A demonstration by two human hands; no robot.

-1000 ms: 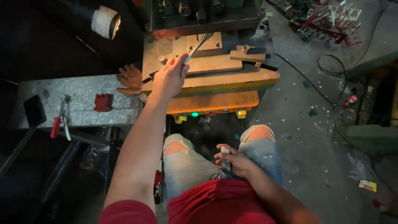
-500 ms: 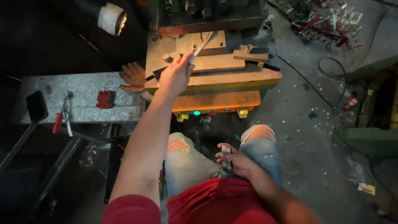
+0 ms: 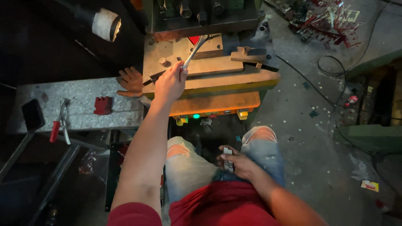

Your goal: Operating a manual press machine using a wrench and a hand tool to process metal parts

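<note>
A slim metal tool (image 3: 195, 51) slants up over the press bed (image 3: 234, 79), its lower end pinched in the left hand (image 3: 169, 83), fingers curled tight. The right hand (image 3: 238, 164) rests on the lap, fingers wrapped round a small stack of metal pieces (image 3: 227, 159). Pliers (image 3: 59, 124) lie on the grey bench (image 3: 83, 94) well to the left.

L hand (image 3: 169, 83) sits further fwd over the press bed (image 3: 234, 79) vs 1 s ago. Its thin metal tool (image 3: 195, 50) now points steeper, tip reaching prob. up under the red part by the die. Camera view shifts fwd slightly too.
</note>
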